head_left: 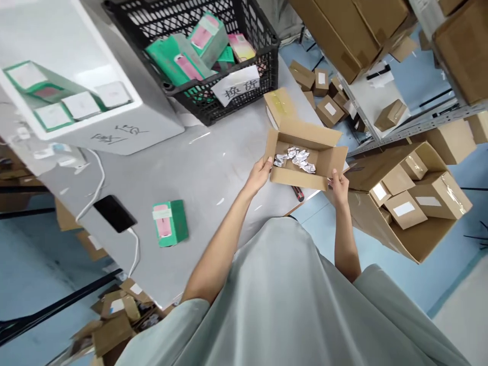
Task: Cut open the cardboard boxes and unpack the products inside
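An open cardboard box [305, 179] is held between my two hands near the table's right end, its flaps spread. Crumpled printed paper [303, 160] lies inside it. My left hand [259, 175] grips the box's left side, thumb on the edge. At the opposite side, my right hand [338, 185] pinches the right flap. A red and black box cutter [298, 193] rests on the table just below the box, partly hidden under it. To the left on the table stands a green box with a pink picture [170, 223].
A black plastic crate [244, 104] with green and pink boxes stands at the back, beside a white bin [148, 129] holding similar boxes. A phone [115, 213] and white cable lie left. A large carton [381, 234] of parcels sits right, near a metal shelf [415, 122].
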